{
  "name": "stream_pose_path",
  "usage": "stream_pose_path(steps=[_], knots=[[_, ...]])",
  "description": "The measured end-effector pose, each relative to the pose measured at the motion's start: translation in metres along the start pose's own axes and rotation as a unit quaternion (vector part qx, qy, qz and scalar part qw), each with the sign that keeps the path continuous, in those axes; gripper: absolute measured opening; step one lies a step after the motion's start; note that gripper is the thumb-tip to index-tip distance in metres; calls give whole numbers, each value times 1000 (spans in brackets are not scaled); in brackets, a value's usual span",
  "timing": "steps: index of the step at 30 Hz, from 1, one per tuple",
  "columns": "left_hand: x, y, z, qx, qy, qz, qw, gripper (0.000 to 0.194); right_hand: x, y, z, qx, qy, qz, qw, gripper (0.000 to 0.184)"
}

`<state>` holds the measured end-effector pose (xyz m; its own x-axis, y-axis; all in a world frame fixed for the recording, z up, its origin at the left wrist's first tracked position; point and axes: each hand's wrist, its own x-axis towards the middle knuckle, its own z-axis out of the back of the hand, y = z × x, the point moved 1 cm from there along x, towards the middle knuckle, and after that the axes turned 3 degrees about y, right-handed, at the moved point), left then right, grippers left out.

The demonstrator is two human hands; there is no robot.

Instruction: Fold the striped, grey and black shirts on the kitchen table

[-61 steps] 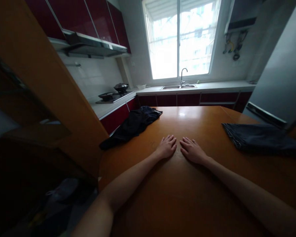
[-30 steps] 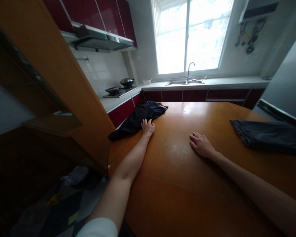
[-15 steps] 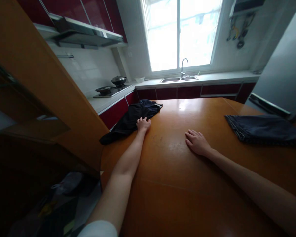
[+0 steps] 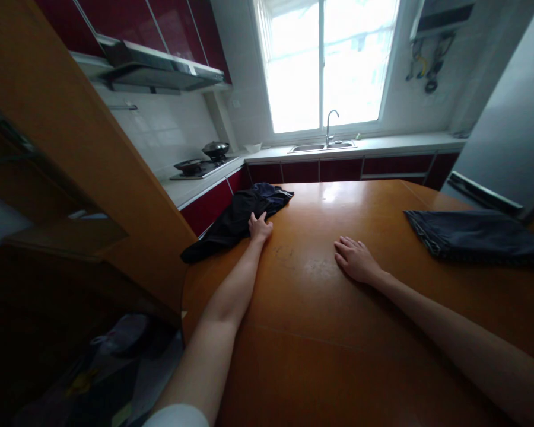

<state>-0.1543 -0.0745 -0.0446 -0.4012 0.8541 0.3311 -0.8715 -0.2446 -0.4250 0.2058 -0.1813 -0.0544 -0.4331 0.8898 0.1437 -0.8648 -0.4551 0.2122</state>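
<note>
My left hand (image 4: 260,228) reaches to the near edge of a crumpled dark garment (image 4: 235,216) at the table's left far side. Its fingers are spread and touch the black cloth without closing on it. On the bare wood of the table (image 4: 302,314) my right hand (image 4: 356,260) lies flat, palm down, with its fingers stretched out. To its right is a folded dark blue-grey garment (image 4: 480,234), apart from the hand.
Beyond the table run a white counter with a sink (image 4: 309,148) and a hob (image 4: 204,168) carrying dark pans. A wooden cabinet (image 4: 115,196) stands close on the left, a fridge (image 4: 511,118) on the right. Bags (image 4: 124,335) lie on the floor at lower left.
My left hand's fingers have spread a little at the garment's edge. The view has tipped slightly upward. My right hand and the folded garment stay in place.
</note>
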Motion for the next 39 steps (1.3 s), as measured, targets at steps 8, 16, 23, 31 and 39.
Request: stream_pose_path(steps=[8,16,23,31,39], knots=[[8,0,1,-1,39,15,999,69,1,-3,-3,1,-4,-1,1000,50],[2,-8,-1,-39,23,-87,995,64,1,-4,-5,2,0,3,1000,51],[-14,-28,-1,-83,-10,-164,983,68,2,-3,-4,2,-3,5,1000,51],[-27,-39,23,-115,-72,-214,967,68,2,-3,-4,4,-7,8,1000,50],[-57,-74,23,-145,-41,-325,934,67,1,-2,-3,12,-6,6,1000,49]])
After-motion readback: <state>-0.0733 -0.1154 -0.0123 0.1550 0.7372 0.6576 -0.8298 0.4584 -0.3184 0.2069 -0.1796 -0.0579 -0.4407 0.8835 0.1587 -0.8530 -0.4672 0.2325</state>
